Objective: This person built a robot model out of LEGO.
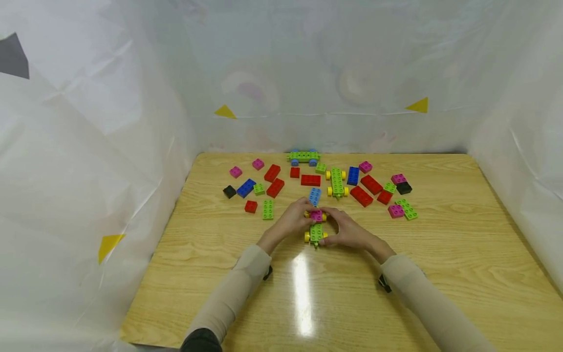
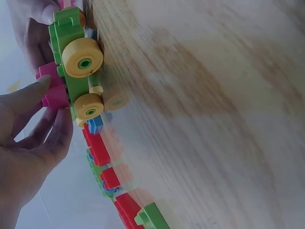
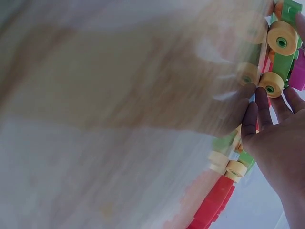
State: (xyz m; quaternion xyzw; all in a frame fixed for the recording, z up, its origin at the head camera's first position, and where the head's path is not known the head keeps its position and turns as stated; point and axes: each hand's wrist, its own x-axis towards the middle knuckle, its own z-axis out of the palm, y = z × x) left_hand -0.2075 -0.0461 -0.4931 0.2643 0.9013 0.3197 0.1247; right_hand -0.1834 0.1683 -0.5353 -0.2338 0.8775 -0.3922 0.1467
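A green toy car base (image 1: pixel 315 235) with yellow wheels stands on the table in front of the person. On its studs, towards the far end, sits a pink brick (image 2: pixel 52 86). The left hand (image 1: pixel 297 217) pinches that brick between thumb and fingers, seen closely in the left wrist view. From the other side, the right hand (image 1: pixel 347 231) holds the base, its thumb by the near end and its fingers by the far wheel (image 3: pixel 270 85). Just beyond the hands lies a light blue brick (image 1: pixel 314 196).
A second green base with yellow wheels (image 1: pixel 336 183) and a green base with blue wheels (image 1: pixel 303 157) stand farther back. Loose bricks lie to both sides, among them a dark blue brick (image 1: pixel 246 188), a red brick (image 1: pixel 361 196) and a black brick (image 1: pixel 403 187). White sheeting (image 1: pixel 308 88) surrounds the table.
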